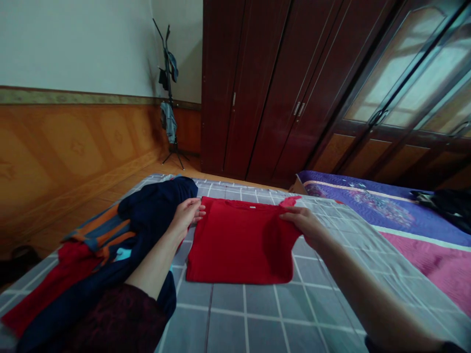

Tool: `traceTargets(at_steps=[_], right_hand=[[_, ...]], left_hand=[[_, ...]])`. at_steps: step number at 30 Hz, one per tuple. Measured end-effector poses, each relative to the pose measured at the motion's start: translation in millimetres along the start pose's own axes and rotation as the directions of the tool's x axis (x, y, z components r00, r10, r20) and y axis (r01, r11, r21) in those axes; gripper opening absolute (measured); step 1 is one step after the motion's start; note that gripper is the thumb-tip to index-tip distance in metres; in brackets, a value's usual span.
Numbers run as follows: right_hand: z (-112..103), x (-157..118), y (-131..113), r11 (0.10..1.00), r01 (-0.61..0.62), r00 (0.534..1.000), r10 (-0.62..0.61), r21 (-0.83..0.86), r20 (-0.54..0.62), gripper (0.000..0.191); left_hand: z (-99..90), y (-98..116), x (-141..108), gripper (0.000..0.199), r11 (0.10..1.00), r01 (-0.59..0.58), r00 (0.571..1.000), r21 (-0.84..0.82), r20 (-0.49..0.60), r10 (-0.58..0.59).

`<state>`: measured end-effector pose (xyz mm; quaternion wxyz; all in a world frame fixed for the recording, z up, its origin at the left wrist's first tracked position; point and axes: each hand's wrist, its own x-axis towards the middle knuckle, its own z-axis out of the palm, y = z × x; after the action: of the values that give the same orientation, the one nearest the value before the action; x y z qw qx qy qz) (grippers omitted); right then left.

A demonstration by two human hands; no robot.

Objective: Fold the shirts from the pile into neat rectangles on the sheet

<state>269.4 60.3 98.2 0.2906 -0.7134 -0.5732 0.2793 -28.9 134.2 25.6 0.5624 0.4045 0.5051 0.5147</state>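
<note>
A red shirt (243, 245) lies folded into a rough rectangle on the grey checked bed cover (228, 314). Its neckline and a small pale label face the far side. My right hand (301, 223) pinches the shirt's far right part, where the cloth is lifted and bunched. By the far left corner is my left hand (187, 215), its fingers slightly bent and apart, the fingertips at the cloth's edge. Whether they touch it is hard to tell.
Dark blue clothing (158, 201), an orange-striped garment (105, 230) and red cloth (55, 284) are heaped at left. A purple and pink bedspread (368, 201) lies at right. Beyond stand a coat rack (169, 88) and a dark red wardrobe (272, 98).
</note>
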Motion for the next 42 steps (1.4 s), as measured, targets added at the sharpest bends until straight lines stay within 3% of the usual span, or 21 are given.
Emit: traceTargets(at_steps=[3, 7, 9, 11, 20, 27, 32, 36, 39, 42], right_hand=[[56, 12, -43, 0.984, 0.115, 0.992, -0.107, -0.133, 0.060, 0.029], [138, -7, -78, 0.906, 0.284, 0.955, -0.241, -0.313, 0.170, 0.030], [165, -24, -85, 0.853, 0.352, 0.932, -0.283, -0.384, 0.225, 0.029], [179, -37, -88, 0.804, 0.409, 0.909, -0.319, -0.432, 0.267, 0.031], [171, -42, -89, 0.696, 0.508, 0.861, -0.398, -0.507, 0.317, 0.021], [175, -59, -84, 0.658, 0.568, 0.823, -0.453, -0.494, 0.343, 0.020], [182, -71, -77, 0.609, 0.635, 0.772, -0.493, -0.475, 0.400, 0.027], [166, -78, -61, 0.635, 0.679, 0.733, -0.572, -0.367, 0.367, 0.038], [136, -69, -33, 0.721, 0.567, 0.822, -0.524, -0.398, 0.222, 0.038], [103, -51, 4, 0.798, 0.305, 0.938, -0.346, -0.520, 0.020, 0.045]], left_hand=[[-1.6, -8, 4, 0.025, 0.997, 0.063, 0.998, 0.039, 0.016, -0.064], [-6.4, -15, 8, 0.027, 0.989, 0.104, 0.993, 0.104, 0.049, -0.109], [-8.1, -18, 10, 0.027, 0.985, 0.103, 0.992, 0.137, 0.058, -0.111], [-8.0, -21, 11, 0.027, 0.981, 0.090, 0.993, 0.172, 0.062, -0.102], [2.6, -35, 22, 0.058, 0.934, -0.065, 0.995, 0.351, 0.095, 0.033], [-2.5, -22, 21, 0.052, 0.856, -0.174, 0.984, 0.487, 0.123, 0.130], [-8.1, -20, 19, 0.040, 0.701, -0.152, 0.987, 0.697, 0.064, 0.150], [-8.2, -18, 14, 0.040, 0.538, -0.149, 0.980, 0.829, 0.052, 0.192], [-6.4, -15, 9, 0.045, 0.457, -0.137, 0.984, 0.879, 0.068, 0.165], [-4.5, -13, 6, 0.050, 0.413, -0.119, 0.991, 0.903, 0.080, 0.111]])
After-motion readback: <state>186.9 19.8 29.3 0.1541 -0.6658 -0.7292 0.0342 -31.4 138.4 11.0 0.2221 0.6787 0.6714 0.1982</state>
